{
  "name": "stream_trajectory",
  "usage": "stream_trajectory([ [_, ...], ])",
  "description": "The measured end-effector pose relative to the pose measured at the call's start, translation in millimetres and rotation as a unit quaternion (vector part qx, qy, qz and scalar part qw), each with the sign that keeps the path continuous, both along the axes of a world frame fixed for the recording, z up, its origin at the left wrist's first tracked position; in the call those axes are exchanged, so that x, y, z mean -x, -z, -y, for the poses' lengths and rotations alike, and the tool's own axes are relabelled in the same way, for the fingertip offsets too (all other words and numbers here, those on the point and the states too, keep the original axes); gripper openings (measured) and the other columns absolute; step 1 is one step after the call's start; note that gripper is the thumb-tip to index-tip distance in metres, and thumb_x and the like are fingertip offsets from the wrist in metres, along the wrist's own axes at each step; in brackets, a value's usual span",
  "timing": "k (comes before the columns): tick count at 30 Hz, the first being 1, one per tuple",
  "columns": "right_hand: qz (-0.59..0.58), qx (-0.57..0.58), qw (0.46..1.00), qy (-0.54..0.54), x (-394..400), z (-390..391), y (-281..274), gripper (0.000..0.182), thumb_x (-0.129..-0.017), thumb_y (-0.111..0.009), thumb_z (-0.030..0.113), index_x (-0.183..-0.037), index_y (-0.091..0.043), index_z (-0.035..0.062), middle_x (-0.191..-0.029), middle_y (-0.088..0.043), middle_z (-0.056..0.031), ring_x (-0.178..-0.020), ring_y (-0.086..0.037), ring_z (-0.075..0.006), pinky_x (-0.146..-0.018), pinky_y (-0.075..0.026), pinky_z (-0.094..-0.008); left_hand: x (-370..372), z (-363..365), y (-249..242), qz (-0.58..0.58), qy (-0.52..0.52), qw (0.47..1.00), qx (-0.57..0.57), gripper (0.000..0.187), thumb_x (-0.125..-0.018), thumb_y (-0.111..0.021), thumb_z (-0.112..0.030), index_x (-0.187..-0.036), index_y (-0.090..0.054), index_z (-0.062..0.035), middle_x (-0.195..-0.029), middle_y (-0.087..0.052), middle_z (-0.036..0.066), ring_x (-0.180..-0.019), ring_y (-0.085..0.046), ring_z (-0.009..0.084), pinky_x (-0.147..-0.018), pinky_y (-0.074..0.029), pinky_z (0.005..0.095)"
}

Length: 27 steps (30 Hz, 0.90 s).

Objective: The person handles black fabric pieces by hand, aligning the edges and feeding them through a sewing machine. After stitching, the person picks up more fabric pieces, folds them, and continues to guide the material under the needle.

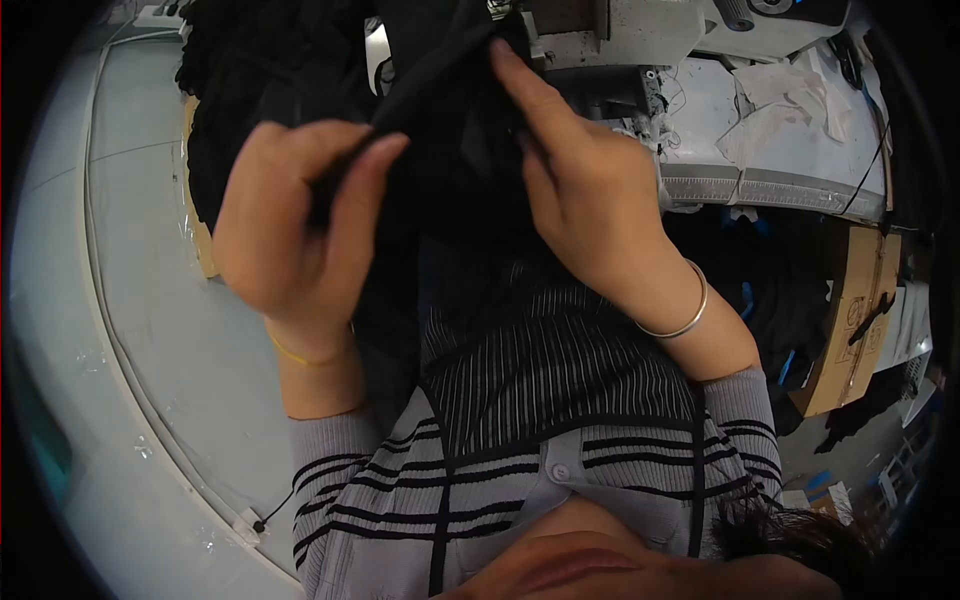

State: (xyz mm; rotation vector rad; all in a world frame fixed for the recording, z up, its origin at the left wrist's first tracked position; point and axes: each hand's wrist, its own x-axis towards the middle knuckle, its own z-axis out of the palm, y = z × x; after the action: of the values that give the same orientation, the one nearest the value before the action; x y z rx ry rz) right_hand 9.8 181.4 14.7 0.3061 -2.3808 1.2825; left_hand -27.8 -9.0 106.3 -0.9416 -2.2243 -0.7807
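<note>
Black fabric (pixel 440 130) hangs between my two hands in front of the sewing machine. On the left, my left hand (pixel 310 210) is closed, pinching a fold of the fabric between thumb and fingertips. My right hand (pixel 590 170) is on the right side of the same cloth, its index finger stretched up along the fabric's upper edge. The other fingers of that hand curl in against the cloth, and their tips are hidden, so its grip cannot be made out.
The white sewing machine (pixel 640 35) stands at the top. To its right, a table with a ruler edge (pixel 780 192) bears pale scraps (pixel 785 105). More black cloth (pixel 260 60) is piled upper left. A cardboard box (pixel 855 320) stands at the right.
</note>
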Motion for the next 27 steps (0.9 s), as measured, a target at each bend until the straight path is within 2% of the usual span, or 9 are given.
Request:
stream_trajectory([
  [3,-0.022,-0.057,0.997,0.045,-5,9,-3,0.051,-0.092,-0.064,0.0,-0.142,-0.054,0.0066,-0.063,-0.058,-0.0089,-0.057,-0.064,-0.0308,-0.052,-0.049,-0.0374,-43,-19,5,0.017,-0.007,0.993,0.114,0.025,-0.07,-0.085,0.007,-0.091,-0.072,0.0006,-0.07,-0.059,0.007,-0.057,-0.052,0.0161,-0.053,-0.041,0.027],
  [5,0.049,0.158,0.985,0.055,-19,11,-6,0.047,-0.093,-0.065,0.001,-0.139,-0.056,0.0046,-0.061,-0.055,-0.0069,-0.051,-0.059,-0.0235,-0.051,-0.046,-0.0329,-54,-19,7,0.069,-0.015,0.984,0.166,0.026,-0.071,-0.085,0.006,-0.092,-0.073,0.0001,-0.078,-0.064,0.007,-0.061,-0.054,0.0166,-0.053,-0.041,0.0269],
  [8,0.135,0.28,0.95,-0.017,-29,5,23,0.04,-0.094,-0.066,0.004,-0.134,-0.059,0.0014,-0.061,-0.053,-0.0046,-0.051,-0.052,-0.0138,-0.051,-0.043,-0.028,-59,-20,22,0.104,-0.047,0.979,0.166,0.024,-0.072,-0.083,0.007,-0.092,-0.073,-0.0013,-0.087,-0.067,0.007,-0.07,-0.06,0.0193,-0.058,-0.047,0.0266],
  [11,0.121,0.333,0.935,-0.018,-32,6,22,0.035,-0.095,-0.067,0.005,-0.129,-0.061,-0.0005,-0.062,-0.053,-0.003,-0.054,-0.046,-0.0079,-0.052,-0.04,-0.0248,-48,-30,40,-0.004,0.004,0.994,0.111,0.019,-0.074,-0.081,-0.004,-0.089,-0.069,-0.0031,-0.1,-0.072,0.011,-0.091,-0.071,0.0257,-0.077,-0.056,0.0363],
  [13,0.115,0.34,0.933,-0.02,-33,5,21,0.035,-0.095,-0.067,0.004,-0.129,-0.062,-0.0005,-0.063,-0.054,-0.0034,-0.055,-0.047,-0.0077,-0.052,-0.04,-0.0249,-45,-35,44,0.008,0.028,0.988,0.152,0.016,-0.08,-0.075,-0.003,-0.086,-0.06,-0.0043,-0.117,-0.073,0.016,-0.113,-0.07,0.0321,-0.104,-0.049,0.0498],
  [16,0.095,0.355,0.93,-0.023,-26,8,25,0.034,-0.095,-0.066,0.003,-0.128,-0.062,0.0001,-0.063,-0.054,-0.004,-0.055,-0.047,-0.0073,-0.052,-0.041,-0.0251,-45,-40,49,0.061,0.029,0.989,0.134,0.018,-0.084,-0.071,-0.001,-0.085,-0.054,-0.0053,-0.124,-0.071,0.018,-0.121,-0.067,0.0345,-0.112,-0.04,0.0584],
  [22,0.102,0.322,0.941,-0.026,-7,3,18,0.036,-0.093,-0.066,0.001,-0.129,-0.061,0.001,-0.061,-0.05,-0.0019,-0.054,-0.045,-0.0072,-0.052,-0.039,-0.0243,-17,-35,53,0.12,0.045,0.991,0.033,0.011,-0.095,-0.06,0.002,-0.096,-0.05,-0.0019,-0.125,-0.07,0.021,-0.122,-0.066,0.0366,-0.114,-0.036,0.0581],
  [25,0.125,0.302,0.944,-0.03,-8,0,10,0.038,-0.092,-0.067,0.001,-0.13,-0.06,0.0018,-0.059,-0.046,-0.0006,-0.052,-0.043,-0.0077,-0.051,-0.038,-0.0238,-1,-18,49,0.165,0.052,0.984,-0.035,0.005,-0.107,-0.039,-0.004,-0.107,-0.044,-0.0024,-0.129,-0.066,0.027,-0.13,-0.06,0.035,-0.117,-0.035,0.0503],
  [27,0.128,0.291,0.948,-0.033,-9,1,11,0.04,-0.092,-0.068,0.002,-0.13,-0.059,0.0022,-0.059,-0.045,-0.0001,-0.051,-0.042,-0.0081,-0.051,-0.038,-0.0236,32,-8,61,0.211,0.089,0.966,-0.12,0.004,-0.106,-0.044,-0.005,-0.107,-0.045,-0.0014,-0.126,-0.068,0.024,-0.127,-0.062,0.0338,-0.117,-0.033,0.0531],
])
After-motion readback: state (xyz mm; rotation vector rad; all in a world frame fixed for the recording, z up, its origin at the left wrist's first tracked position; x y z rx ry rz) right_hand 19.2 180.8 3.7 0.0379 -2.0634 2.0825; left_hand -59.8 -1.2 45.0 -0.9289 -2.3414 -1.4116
